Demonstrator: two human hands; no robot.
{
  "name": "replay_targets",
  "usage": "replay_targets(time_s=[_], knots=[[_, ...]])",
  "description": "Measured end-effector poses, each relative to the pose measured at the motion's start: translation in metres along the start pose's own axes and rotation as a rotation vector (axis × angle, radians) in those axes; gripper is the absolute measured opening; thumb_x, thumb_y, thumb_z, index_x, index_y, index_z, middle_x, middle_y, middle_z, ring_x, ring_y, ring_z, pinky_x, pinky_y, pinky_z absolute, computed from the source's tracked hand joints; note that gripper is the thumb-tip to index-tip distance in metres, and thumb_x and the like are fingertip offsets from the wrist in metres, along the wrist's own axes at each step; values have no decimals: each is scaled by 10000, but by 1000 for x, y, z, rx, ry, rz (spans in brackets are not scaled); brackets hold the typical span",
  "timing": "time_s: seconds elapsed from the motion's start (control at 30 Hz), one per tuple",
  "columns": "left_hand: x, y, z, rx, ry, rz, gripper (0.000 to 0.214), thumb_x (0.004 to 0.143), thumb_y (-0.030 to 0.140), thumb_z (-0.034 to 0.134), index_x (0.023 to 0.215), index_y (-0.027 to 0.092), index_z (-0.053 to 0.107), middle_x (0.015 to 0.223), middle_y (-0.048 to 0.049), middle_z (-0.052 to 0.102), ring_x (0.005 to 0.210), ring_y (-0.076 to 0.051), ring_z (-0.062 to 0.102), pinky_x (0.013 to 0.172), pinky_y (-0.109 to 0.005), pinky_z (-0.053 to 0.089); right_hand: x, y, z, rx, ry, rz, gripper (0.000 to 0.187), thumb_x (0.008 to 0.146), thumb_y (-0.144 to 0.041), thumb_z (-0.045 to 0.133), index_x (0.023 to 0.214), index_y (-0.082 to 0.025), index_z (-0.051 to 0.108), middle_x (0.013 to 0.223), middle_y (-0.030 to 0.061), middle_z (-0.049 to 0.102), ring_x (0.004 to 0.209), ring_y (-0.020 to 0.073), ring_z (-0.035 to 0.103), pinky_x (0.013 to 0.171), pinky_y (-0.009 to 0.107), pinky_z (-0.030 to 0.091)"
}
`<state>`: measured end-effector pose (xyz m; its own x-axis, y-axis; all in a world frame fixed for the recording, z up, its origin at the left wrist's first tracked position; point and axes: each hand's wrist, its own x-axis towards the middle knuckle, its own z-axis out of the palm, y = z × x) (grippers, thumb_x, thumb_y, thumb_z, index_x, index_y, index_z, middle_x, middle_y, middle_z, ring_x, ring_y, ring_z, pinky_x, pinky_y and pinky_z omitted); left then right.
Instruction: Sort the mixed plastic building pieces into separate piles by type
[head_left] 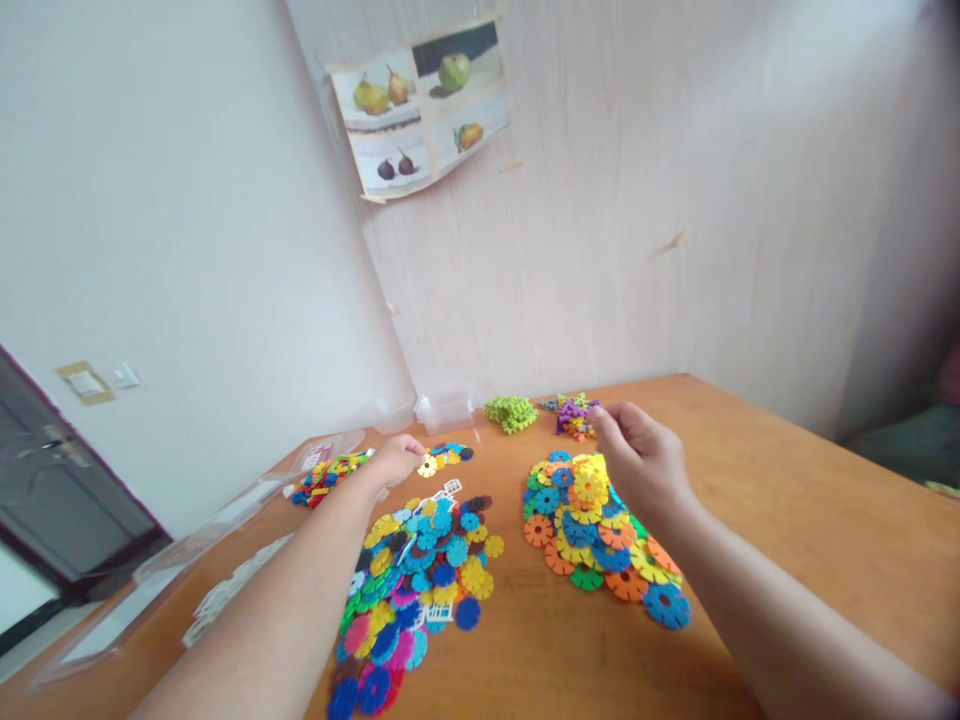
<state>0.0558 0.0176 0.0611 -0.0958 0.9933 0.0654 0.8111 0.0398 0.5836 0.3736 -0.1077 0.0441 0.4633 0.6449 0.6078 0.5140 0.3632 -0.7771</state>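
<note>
The yellow disc [427, 466] looks thin and light. It is likely plastic, a bit stiff, and smooth enough to slip. It should not break easily, but the thin parts between its slots might bend if squeezed hard. The rim is the best place to pinch it, with a thumb and one finger.

The disc is toward the far edge of the table [810, 520], left of the middle. The left hand [397, 462] is there, nearly closed, and seems to pinch the disc by its rim at the fingertips.

The right hand [643, 455] is over the far side of the big discs [622, 535], which lie heaped right of the table's middle. Its fingers are curled in and the thumb is close to them. I can't tell if it has something in it.

The small discs [427, 560] spread toward the table's near edge, between the two arms. Green bits [511, 413] sit by the far edge.
</note>
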Motion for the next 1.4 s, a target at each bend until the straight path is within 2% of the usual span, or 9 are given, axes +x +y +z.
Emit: replay_targets(time_s=[0.1, 0.2, 0.3, 0.4, 0.6, 0.73, 0.87, 1.13, 1.4], knots=[[-15, 29, 5, -142, -40, 100, 109, 733, 157, 604, 841, 163, 620, 680, 7, 613, 615, -102, 525, 566, -190, 380, 8, 6, -2, 90, 74, 70, 405, 879, -518, 495, 655, -192, 581, 536, -28, 498, 536, 122, 449, 534, 238, 345], [-36, 64, 19, -256, -95, 175, 78, 744, 146, 592, 819, 159, 610, 636, 21, 583, 587, -88, 512, 587, -195, 396, 16, 14, -4, 167, 124, 151, 394, 852, -523, 520, 684, -180, 615, 570, -11, 554, 546, 127, 467, 534, 242, 362], [-57, 96, 41, -374, -199, 255, 76, 736, 164, 624, 811, 157, 610, 675, 14, 607, 617, -87, 538, 624, -206, 418, 22, 20, -6, 232, 152, 205, 388, 831, -523, 539, 744, -164, 658, 579, -4, 564, 541, 132, 469, 518, 244, 372], [-73, 122, 67, -463, -292, 270, 98, 731, 159, 641, 824, 153, 611, 665, 19, 591, 595, -82, 531, 616, -211, 425, 25, 23, -6, 274, 164, 238, 391, 819, -523, 550, 771, -156, 676, 576, -1, 565, 539, 136, 476, 501, 243, 373], [-90, 157, 113, -580, -402, 316, 113, 713, 119, 663, 806, 151, 607, 709, 5, 597, 607, -87, 525, 598, -214, 429, 28, 32, -3, 302, 180, 287, 371, 806, -508, 562, 772, -159, 682, 568, -12, 562, 519, 129, 467, 492, 242, 366], [-88, 164, 135, -523, -405, 346, 117, 691, 118, 676, 790, 149, 622, 689, -4, 599, 598, -98, 512, 584, -224, 427, 29, 40, -1, 325, 173, 347, 357, 789, -493, 573, 771, -155, 686, 556, -16, 552, 522, 134, 468, 473, 241, 357], [-84, 162, 144, -496, -379, 348, 168, 685, 128, 685, 844, 148, 634, 726, -27, 627, 605, -114, 534, 573, -237, 436, 30, 44, 1, 353, 175, 393, 353, 777, -485, 577, 780, -150, 689, 552, -19, 539, 521, 136, 466, 459, 240, 348], [-93, 159, 131, -529, -338, 325, 128, 729, 139, 640, 856, 147, 621, 714, -8, 613, 625, -103, 552, 575, -206, 438, 29, 46, 5, 349, 160, 422, 347, 767, -475, 581, 760, -144, 687, 516, -19, 529, 499, 129, 455, 451, 241, 327], [-93, 141, 121, -521, -324, 281, 97, 735, 193, 640, 821, 153, 623, 728, -20, 645, 667, -125, 593, 612, -221, 453, 27, 43, 4, 382, 148, 428, 314, 757, -463, 587, 745, -163, 679, 499, -34, 521, 467, 120, 434, 437, 244, 313]])
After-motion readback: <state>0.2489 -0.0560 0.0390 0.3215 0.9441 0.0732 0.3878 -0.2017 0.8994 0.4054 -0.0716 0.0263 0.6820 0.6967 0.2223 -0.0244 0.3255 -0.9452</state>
